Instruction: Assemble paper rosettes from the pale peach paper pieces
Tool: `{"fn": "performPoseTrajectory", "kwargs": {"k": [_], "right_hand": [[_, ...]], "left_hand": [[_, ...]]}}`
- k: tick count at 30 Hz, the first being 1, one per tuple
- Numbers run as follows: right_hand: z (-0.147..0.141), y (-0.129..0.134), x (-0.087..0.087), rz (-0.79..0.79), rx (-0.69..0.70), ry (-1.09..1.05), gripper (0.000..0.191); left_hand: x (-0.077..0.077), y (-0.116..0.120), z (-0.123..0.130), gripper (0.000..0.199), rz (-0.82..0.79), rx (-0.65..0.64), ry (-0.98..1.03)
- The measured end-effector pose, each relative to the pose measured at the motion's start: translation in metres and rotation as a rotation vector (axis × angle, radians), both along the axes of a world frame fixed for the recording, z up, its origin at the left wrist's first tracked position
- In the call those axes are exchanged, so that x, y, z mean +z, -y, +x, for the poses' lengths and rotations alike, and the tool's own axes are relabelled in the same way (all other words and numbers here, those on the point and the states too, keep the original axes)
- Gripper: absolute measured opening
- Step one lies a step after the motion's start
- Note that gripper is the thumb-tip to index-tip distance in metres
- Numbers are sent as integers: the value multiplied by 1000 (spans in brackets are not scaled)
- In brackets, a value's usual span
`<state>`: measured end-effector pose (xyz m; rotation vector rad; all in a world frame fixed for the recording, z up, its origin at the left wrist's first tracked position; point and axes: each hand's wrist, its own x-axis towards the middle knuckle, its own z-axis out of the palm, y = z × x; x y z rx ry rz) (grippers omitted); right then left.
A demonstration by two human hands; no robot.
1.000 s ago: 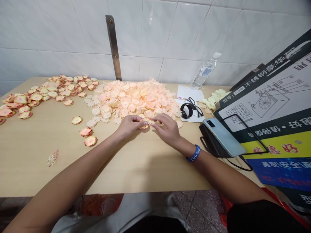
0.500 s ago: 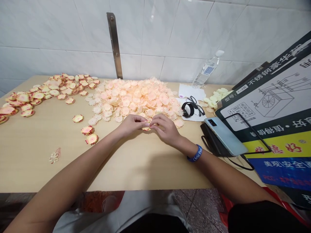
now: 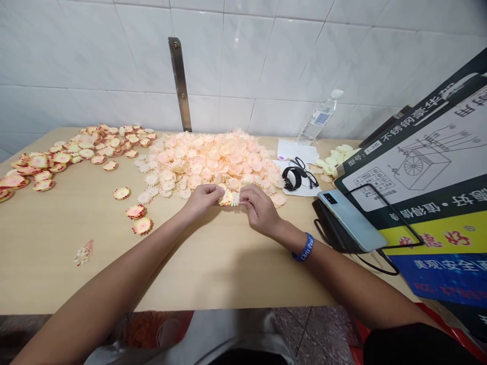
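My left hand (image 3: 203, 200) is closed in a pinch at the left edge of a small yellow and red flower piece (image 3: 227, 197). My right hand (image 3: 258, 208) pinches the right side of a pale petal disc (image 3: 235, 198) that meets the flower piece between my hands. Right behind my fingers lies a big heap of pale pink petal discs (image 3: 224, 157). Left of my left hand are a few yellow flower pieces with red-tipped edges, one of them a single flower (image 3: 122, 193) and another a nearer flower (image 3: 142, 226).
A pile of red-edged flowers (image 3: 85, 144) spreads along the back left. Small loose bits (image 3: 83, 253) lie at left. To the right are glasses (image 3: 304, 170), a black band (image 3: 291, 179), a water bottle (image 3: 317, 119), cream flowers (image 3: 338, 158), a phone (image 3: 352, 220) and a large printed box (image 3: 418, 177).
My hands have moved slightly apart, and more of the yellow-red flower piece and the pale disc shows between them. The whole view has shifted a little.
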<state>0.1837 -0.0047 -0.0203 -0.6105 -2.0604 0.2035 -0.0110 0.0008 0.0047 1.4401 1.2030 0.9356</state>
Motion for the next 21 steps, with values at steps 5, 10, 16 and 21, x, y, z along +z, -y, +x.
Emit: {"fn": "performPoseTrajectory", "kwargs": {"k": [5, 10, 16, 21], "right_hand": [[1, -1, -1, 17, 7, 14, 27], [0, -4, -4, 46, -22, 52, 26], [-3, 3, -3, 196, 35, 23, 25], [0, 14, 1, 351, 22, 1, 31]], "left_hand": [[3, 2, 1, 25, 65, 35, -40], [0, 5, 1, 21, 104, -78, -61], [-5, 7, 3, 22, 189, -71, -117], [-5, 0, -2, 21, 223, -16, -119]]}}
